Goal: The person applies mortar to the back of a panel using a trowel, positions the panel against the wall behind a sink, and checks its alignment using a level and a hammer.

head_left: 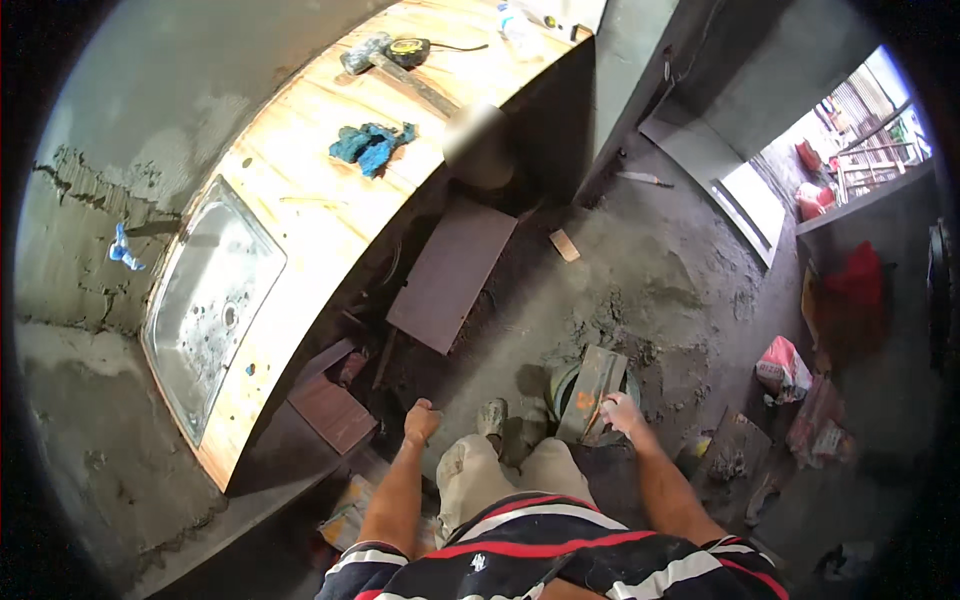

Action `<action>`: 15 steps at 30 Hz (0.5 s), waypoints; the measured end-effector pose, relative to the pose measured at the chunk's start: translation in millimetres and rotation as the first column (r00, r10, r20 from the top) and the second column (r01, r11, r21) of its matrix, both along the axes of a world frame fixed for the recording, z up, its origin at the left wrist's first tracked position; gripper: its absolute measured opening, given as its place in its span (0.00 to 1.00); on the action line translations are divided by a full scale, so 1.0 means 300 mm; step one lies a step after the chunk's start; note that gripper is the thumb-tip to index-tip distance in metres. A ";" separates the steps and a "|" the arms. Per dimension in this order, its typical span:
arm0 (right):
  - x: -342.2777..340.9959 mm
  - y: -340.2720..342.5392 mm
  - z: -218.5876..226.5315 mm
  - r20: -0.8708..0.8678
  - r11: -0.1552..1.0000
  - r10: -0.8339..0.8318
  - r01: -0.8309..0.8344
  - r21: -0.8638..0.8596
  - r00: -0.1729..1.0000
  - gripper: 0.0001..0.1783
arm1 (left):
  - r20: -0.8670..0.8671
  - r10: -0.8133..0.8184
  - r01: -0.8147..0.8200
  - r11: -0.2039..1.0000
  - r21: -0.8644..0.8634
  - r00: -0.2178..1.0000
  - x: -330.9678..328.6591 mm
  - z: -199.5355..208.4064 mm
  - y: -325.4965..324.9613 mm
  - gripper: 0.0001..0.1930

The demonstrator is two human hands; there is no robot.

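My left hand (423, 421) is curled closed beside my left knee, above the floor. Whatever it may hold is hidden. In front of my right knee, a greyish board (597, 375) with orange marks lies over a round tub (560, 392), whose rim shows at the sides. My right hand (621, 412) is closed at the board's right edge. A thin orange-brown strip (597, 420) shows by its fingers, too small to name. Wet-looking mortar (610, 325) lies on the floor just beyond the tub.
A wooden counter (320, 215) at left bears a steel sink (222, 300), a hammer (410, 85), a tape measure (408, 50) and a blue cloth (370, 148). Below it leans a brown panel (455, 270). A red-and-white bag (783, 370) sits at right; a doorway opens far right.
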State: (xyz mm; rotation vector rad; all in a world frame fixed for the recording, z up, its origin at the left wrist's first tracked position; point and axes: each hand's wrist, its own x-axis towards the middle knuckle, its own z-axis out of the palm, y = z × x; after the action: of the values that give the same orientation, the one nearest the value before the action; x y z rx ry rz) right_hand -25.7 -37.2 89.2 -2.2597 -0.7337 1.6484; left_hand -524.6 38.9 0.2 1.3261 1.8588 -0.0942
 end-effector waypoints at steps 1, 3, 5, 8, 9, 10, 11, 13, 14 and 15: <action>0.016 -0.013 -0.015 0.007 0.999 -0.042 0.042 -0.015 0.999 0.20 | -0.006 -0.014 0.013 1.000 -0.009 1.000 0.032 -0.005 -0.005 0.23; 0.050 -0.045 -0.048 -0.030 0.994 -0.101 0.100 -0.047 0.994 0.20 | 0.013 -0.039 0.040 0.998 -0.054 0.999 0.088 -0.013 0.001 0.22; 0.088 -0.116 -0.125 0.003 0.977 -0.212 0.212 -0.035 0.977 0.21 | 0.001 -0.091 0.091 0.994 -0.061 0.996 0.167 -0.005 0.058 0.21; 0.122 -0.205 -0.198 -0.122 0.973 -0.223 0.214 -0.082 0.967 0.19 | -0.019 -0.021 0.022 1.000 0.005 1.000 0.248 -0.059 0.154 0.24; 0.110 -0.198 -0.184 -0.150 0.975 -0.181 0.158 -0.156 0.972 0.18 | -0.051 -0.011 0.013 0.999 0.041 0.999 0.254 -0.088 0.184 0.26; 0.067 -0.169 -0.132 -0.159 0.970 -0.205 0.179 -0.163 0.966 0.15 | -0.093 0.007 -0.002 0.998 0.055 0.996 0.245 -0.116 0.206 0.27; 0.067 -0.205 -0.135 -0.150 0.960 -0.242 0.213 -0.183 0.959 0.15 | -0.108 -0.025 0.033 0.997 0.065 0.994 0.300 -0.154 0.279 0.29; 0.046 -0.264 -0.174 -0.153 0.922 -0.349 0.310 -0.232 0.925 0.13 | -0.123 -0.053 0.066 0.992 0.105 0.991 0.412 -0.212 0.427 0.31; 0.040 -0.282 -0.196 -0.125 0.927 -0.294 0.250 -0.281 0.948 0.13 | -0.188 -0.155 0.188 0.967 0.171 0.970 0.416 -0.332 0.506 0.31; 0.041 -0.287 -0.246 -0.163 0.933 -0.270 0.216 -0.289 0.949 0.13 | -0.284 -0.205 0.275 0.933 0.232 0.937 0.343 -0.447 0.558 0.32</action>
State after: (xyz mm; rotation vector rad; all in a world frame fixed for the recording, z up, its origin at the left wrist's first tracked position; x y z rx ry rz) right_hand -13.5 -123.4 15.5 -2.1997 -0.1790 1.9056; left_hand -421.6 206.3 -134.0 1.8038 1.9628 -0.1524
